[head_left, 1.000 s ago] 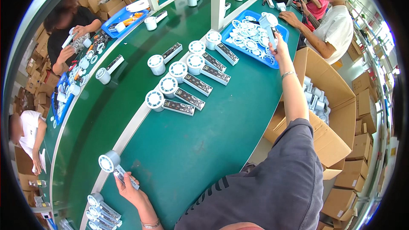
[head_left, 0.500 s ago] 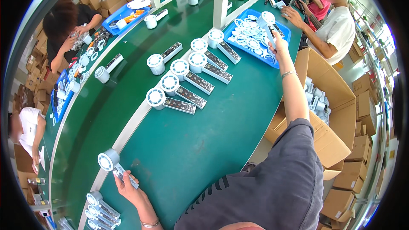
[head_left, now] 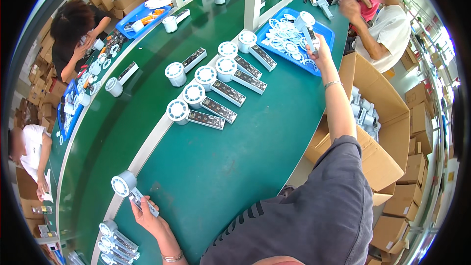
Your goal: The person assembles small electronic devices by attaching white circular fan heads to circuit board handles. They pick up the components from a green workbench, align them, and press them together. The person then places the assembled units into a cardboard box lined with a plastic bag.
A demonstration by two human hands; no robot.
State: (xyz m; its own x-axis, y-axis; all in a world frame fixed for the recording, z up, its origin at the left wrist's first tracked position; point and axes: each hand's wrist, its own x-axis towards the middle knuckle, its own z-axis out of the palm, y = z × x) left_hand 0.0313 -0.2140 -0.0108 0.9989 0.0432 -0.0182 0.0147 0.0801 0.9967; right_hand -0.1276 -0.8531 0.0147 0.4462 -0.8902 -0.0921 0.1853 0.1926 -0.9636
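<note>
My left hand [head_left: 151, 219] is closed around the handle of a pale-blue handheld fan [head_left: 123, 183], whose round slotted head points away from me over the metal rail. At the far right, my right hand [head_left: 321, 51] grips the handle of another handheld fan [head_left: 305, 21], held up over a blue tray [head_left: 319, 71] of white ring-shaped parts [head_left: 290, 49]. This fan's handle shows an exposed dark circuit board. Between my hands, several more fans [head_left: 205, 74] lie in a slanted row along the rail, handles toward me, boards facing up.
A green conveyor belt [head_left: 147, 113] beyond the rail carries spaced fans [head_left: 175, 74]. More fans [head_left: 117, 243] sit at the near left. An open cardboard box [head_left: 387, 162] of blue-grey parts stands to my right. A white post [head_left: 254, 0] rises by the tray. Co-workers sit around the line.
Fans on the belt have slid slightly left. My right hand has shifted a little left with its fan. The co-worker at right has raised a hand holding a blurred object. My left hand is nearly still.
</note>
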